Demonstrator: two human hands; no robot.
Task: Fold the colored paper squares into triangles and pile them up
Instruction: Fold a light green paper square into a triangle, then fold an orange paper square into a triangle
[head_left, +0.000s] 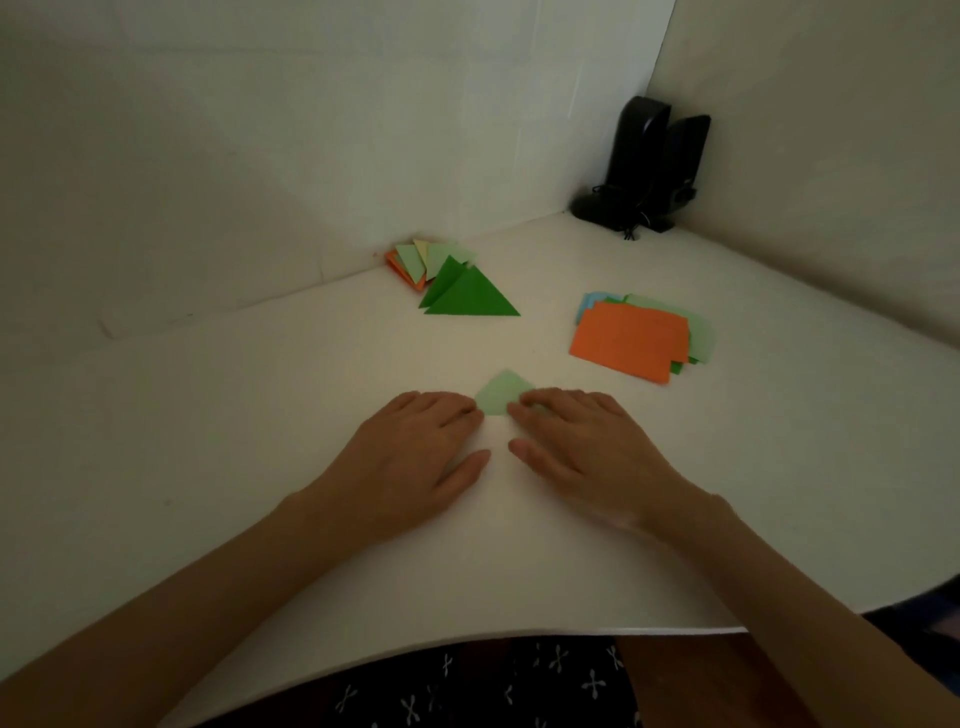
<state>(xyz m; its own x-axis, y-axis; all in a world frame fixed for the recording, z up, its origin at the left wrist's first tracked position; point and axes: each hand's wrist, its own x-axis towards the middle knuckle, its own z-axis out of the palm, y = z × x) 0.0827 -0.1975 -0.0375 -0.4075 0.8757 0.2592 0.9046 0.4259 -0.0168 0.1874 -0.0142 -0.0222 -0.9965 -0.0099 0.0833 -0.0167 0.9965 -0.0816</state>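
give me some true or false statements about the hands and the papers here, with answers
1. The left hand and the right hand both touch the light green paper. True.
2. The unfolded stack has a blue sheet on top. False: an orange sheet lies on top.
3. A dark green triangle lies at the near edge of the folded pile. True.
4. The black speakers stand right beside the left hand. False: they stand in the far right corner of the table, well away from both hands.
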